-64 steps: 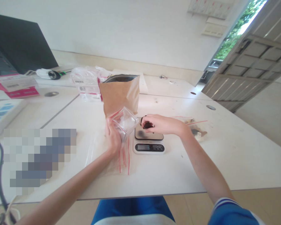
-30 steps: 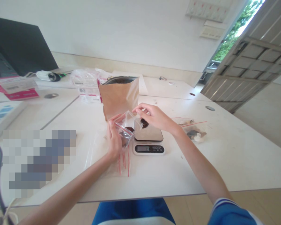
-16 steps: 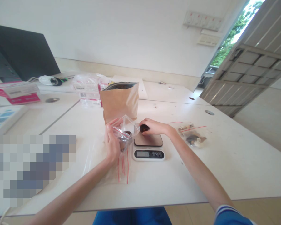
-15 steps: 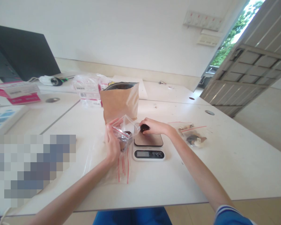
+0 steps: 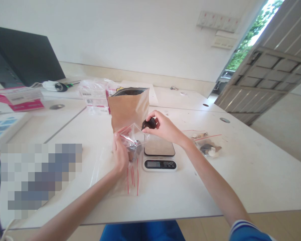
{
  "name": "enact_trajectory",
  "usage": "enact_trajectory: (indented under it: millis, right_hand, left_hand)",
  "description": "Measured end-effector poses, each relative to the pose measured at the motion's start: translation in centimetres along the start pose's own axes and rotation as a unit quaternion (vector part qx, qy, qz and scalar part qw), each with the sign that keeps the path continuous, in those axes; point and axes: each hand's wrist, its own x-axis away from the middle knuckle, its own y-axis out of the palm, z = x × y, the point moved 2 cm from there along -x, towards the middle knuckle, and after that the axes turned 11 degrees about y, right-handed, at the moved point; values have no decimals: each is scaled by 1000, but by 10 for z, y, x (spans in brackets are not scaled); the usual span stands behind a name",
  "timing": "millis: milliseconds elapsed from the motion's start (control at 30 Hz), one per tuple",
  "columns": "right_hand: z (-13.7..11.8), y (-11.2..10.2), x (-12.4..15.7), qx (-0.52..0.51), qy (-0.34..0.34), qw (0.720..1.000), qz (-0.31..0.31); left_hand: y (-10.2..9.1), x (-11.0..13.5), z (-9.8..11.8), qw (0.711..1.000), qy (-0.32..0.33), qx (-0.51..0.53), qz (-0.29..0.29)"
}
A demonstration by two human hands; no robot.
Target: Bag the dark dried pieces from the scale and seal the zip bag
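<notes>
I see the kitchen scale (image 5: pixel 159 157) on the table (image 5: pixel 240 174), the paper pouch (image 5: pixel 128 108) standing behind it, flat zip bags (image 5: pixel 130 177) to its left, a filled bag (image 5: pixel 207 147) on its right.

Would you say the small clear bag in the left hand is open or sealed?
Open: the left hand holds the clear bag with its mouth spread wide.

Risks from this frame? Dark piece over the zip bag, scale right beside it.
1. The right hand pinches the dark piece just beside the zip bag mouth; it may miss and drop onto the scale.
2. The left hand alone holds the soft bag open; the mouth could fold shut.
3. The upright paper bag stands open close behind both hands; a bump might tip it.
</notes>
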Motion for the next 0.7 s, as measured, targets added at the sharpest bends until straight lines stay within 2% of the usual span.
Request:
enact_trajectory:
  millis: [67,200,367,533,700]
  right_hand:
    - [-7,5,3,-16,-8,999,-30]
    - [-15,22,11,-6,-6,995,-96]
    - [-19,32,13,62,-10,997,-55]
    - [-25,13,16,94,-37,995,12]
    - [-30,-5,36,103,33,994,-14]
  left_hand:
    - [1,1,2,1000,3,19,12]
    - [3,4,4,998,17,58,-1]
    - [1,5,3,999,19,42,-5]
    - [0,2,2,999,-4,52,10]
    - [1,-5,15,996,-28,82,19]
